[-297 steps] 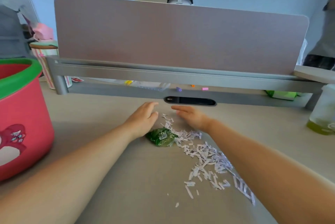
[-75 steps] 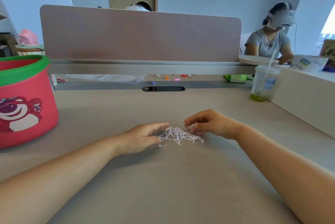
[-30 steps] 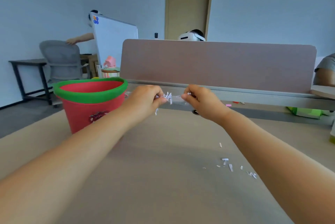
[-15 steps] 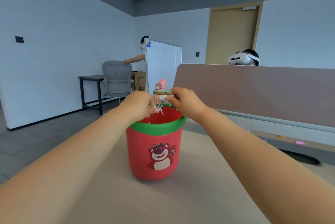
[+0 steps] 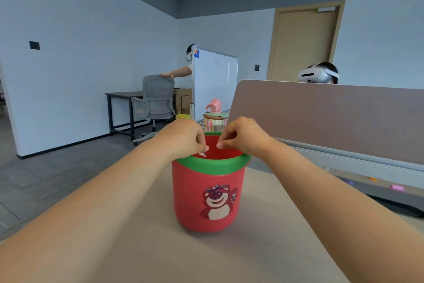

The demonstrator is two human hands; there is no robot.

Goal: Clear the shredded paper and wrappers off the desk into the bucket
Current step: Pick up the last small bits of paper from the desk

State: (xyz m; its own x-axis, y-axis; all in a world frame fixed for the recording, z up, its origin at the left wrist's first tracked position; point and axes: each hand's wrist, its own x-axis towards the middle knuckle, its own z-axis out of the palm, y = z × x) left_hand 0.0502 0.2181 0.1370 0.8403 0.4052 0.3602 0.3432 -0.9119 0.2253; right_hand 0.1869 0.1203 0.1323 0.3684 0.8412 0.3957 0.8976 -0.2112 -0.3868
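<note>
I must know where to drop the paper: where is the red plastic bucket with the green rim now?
In the head view, the red plastic bucket with the green rim stands upright on the beige desk, centre frame, below both hands.

Red bucket (image 5: 207, 200), green rim; pink bear print (image 5: 218, 202)

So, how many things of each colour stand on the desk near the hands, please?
Red with green rim: 1, the bucket.
Pink: 1, the small pink item on the striped container.
Striped: 1, the striped container behind the bucket.
Total: 3.
</note>
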